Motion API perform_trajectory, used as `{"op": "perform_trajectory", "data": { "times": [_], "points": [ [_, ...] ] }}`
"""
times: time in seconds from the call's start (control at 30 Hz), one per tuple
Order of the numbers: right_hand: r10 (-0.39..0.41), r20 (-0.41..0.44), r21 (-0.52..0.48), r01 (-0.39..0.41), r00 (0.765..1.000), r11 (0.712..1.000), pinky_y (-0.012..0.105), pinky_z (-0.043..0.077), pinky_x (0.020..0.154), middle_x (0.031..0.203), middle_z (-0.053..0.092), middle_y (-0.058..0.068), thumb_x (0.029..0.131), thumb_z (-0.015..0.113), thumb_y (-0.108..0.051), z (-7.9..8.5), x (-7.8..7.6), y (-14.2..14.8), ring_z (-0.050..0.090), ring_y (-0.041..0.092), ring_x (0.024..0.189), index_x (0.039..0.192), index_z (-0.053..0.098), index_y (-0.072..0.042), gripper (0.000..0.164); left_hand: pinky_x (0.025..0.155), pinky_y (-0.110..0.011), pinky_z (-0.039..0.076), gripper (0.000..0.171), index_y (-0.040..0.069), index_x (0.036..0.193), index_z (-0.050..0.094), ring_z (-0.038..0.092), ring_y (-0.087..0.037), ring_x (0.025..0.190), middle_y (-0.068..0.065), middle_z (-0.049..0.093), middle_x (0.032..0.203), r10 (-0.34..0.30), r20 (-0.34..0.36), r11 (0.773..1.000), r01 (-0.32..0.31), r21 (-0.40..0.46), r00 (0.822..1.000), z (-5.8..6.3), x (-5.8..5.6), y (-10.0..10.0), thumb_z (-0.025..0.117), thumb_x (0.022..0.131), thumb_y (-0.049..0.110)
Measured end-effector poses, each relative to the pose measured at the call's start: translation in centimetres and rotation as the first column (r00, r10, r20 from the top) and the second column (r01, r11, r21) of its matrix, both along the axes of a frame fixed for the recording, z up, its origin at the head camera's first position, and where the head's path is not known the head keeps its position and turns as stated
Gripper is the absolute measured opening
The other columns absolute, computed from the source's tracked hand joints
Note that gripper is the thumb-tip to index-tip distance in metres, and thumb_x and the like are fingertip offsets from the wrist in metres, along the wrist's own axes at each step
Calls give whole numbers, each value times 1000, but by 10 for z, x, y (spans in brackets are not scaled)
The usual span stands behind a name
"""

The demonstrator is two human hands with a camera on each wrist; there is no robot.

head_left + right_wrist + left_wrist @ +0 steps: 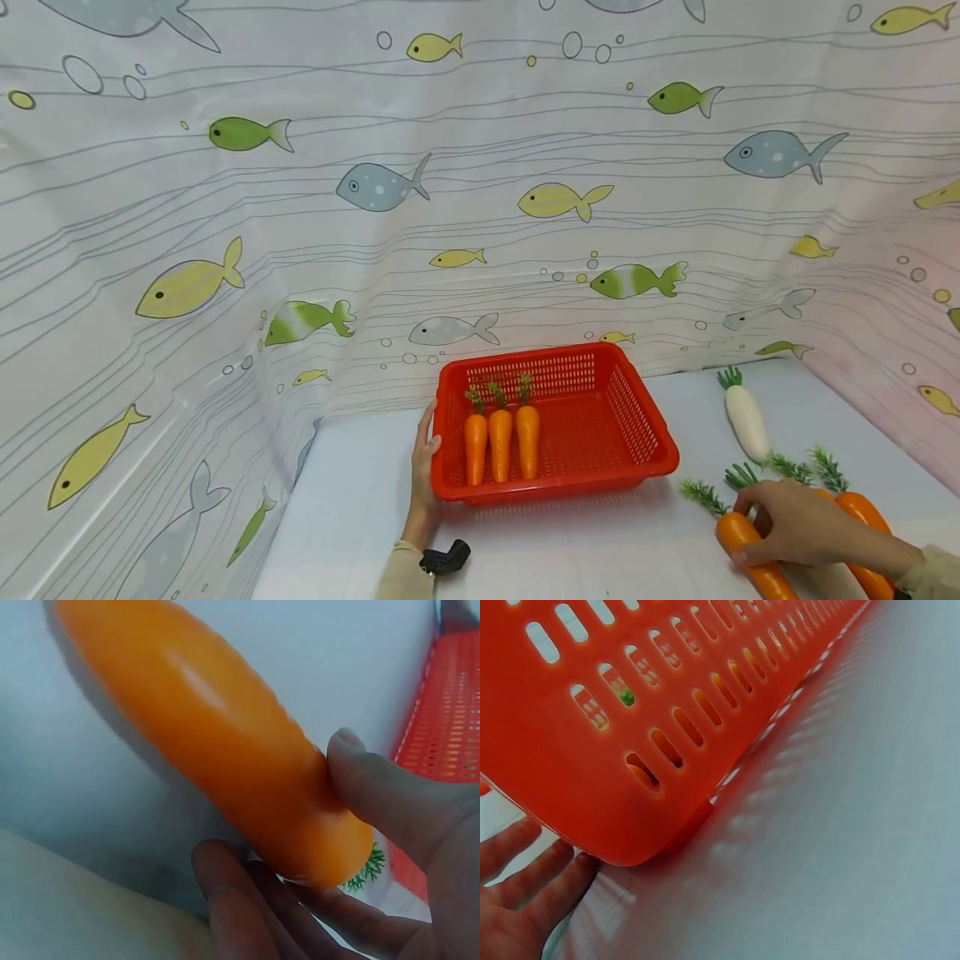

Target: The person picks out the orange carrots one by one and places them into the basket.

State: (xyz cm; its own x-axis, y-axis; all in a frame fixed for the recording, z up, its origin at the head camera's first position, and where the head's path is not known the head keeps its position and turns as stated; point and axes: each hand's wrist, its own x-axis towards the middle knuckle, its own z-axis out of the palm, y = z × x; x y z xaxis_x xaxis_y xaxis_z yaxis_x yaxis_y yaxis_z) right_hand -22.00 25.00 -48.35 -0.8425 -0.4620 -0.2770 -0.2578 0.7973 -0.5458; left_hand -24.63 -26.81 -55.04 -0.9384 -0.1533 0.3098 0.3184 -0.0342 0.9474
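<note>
A red plastic basket (555,487) stands on the table, with three orange carrots (500,446) lying side by side in its left part. My left hand (424,462) rests against the basket's left side. In the left wrist view its straight fingers (544,889) touch the basket's corner. At the right, my right hand (798,521) pinches a carrot (738,533) near its leafy end. The right wrist view has the thumb on one side of this carrot (217,735) and the fingers on the other. Part of a white radish (90,907) lies beside those fingers.
Another white radish (748,423) lies right of the basket. More carrots (862,510) lie beyond my right hand, partly hidden by it. A fish-patterned sheet (480,292) hangs behind and at both sides of the white table (360,500).
</note>
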Motion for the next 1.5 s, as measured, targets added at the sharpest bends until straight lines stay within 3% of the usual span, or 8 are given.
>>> {"op": "perform_trajectory", "data": {
  "times": [0.4, 0.63, 0.73, 0.8, 0.93, 1.03, 1.27, 1.5],
  "points": [
    [-91, -71, 32, 93, 993, 995, 24, 52, 63, 89, 72, -7, 80, 90, -40, -6, -6, -6, 58, 6, 72, 119, 73, -7, 54, 125, -60, 32, 66, 23, 171, 22, 27, -34, 161, 1, 22, 177, -13, 1, 1000, 13, 15, 1000, 1, 0, -2, 30, 106, 19],
    [-117, -89, 8, 118, 989, 993, 26, 56, 68, 101, 76, -1, 86, 85, -37, -6, -7, -10, 65, 11, 84, 126, 71, -2, 55, 124, -61, 34, 66, 25, 170, 24, 28, -35, 160, 1, 23, 177, -9, 5, 1000, 9, 10, 1000, -1, -1, -3, 32, 105, 20],
    [-146, -15, -43, 146, 989, 988, 33, 60, 73, 109, 76, 4, 90, 82, -32, -4, -9, -10, 67, 19, 93, 130, 67, 4, 56, 123, -62, 34, 66, 27, 170, 25, 29, -34, 160, 1, 24, 177, -9, 3, 1000, 9, 4, 1000, -1, -2, -3, 33, 104, 20],
    [-159, 80, -109, 167, 984, 980, 35, 61, 74, 113, 74, 7, 93, 79, -27, -3, -12, -9, 66, 22, 96, 135, 62, 9, 58, 124, -62, 33, 66, 27, 169, 26, 28, -35, 160, 1, 24, 177, -10, -2, 1000, 10, 6, 1000, -1, -2, -3, 33, 104, 19],
    [-123, 307, -283, 214, 944, 935, 38, 63, 74, 116, 70, 11, 100, 70, -16, 0, -21, -3, 65, 26, 95, 144, 45, 18, 61, 124, -63, 32, 66, 26, 170, 26, 27, -41, 160, 0, 23, 177, -13, -1, 1000, 13, 9, 1000, -1, -2, -4, 31, 104, 20],
    [-120, 406, -339, 271, 906, 901, 44, 66, 82, 123, 68, 18, 103, 66, -18, 5, -29, 1, 67, 26, 97, 151, 34, 17, 67, 124, -62, 33, 66, 26, 170, 25, 27, -43, 159, 0, 23, 177, -15, 2, 1000, 15, 15, 1000, -1, -2, -4, 31, 104, 20],
    [-173, 442, -333, 341, 880, 879, 56, 61, 98, 144, 55, 37, 107, 61, -24, 21, -47, 14, 68, 28, 113, 159, 21, 15, 76, 122, -57, 37, 66, 27, 169, 27, 31, -38, 159, 0, 26, 176, -8, 20, 1000, 8, 25, 1000, -1, -1, -3, 36, 104, 20],
    [-137, 392, -411, 306, 910, 858, 53, 62, 98, 148, 52, 38, 109, 59, -24, 42, -65, 25, 71, 27, 117, 161, 7, 15, 83, 123, -59, 36, 66, 24, 170, 26, 30, -38, 159, -2, 24, 177, -5, 17, 999, 4, 34, 1000, 0, 1, -2, 35, 105, 19]
  ]
}}
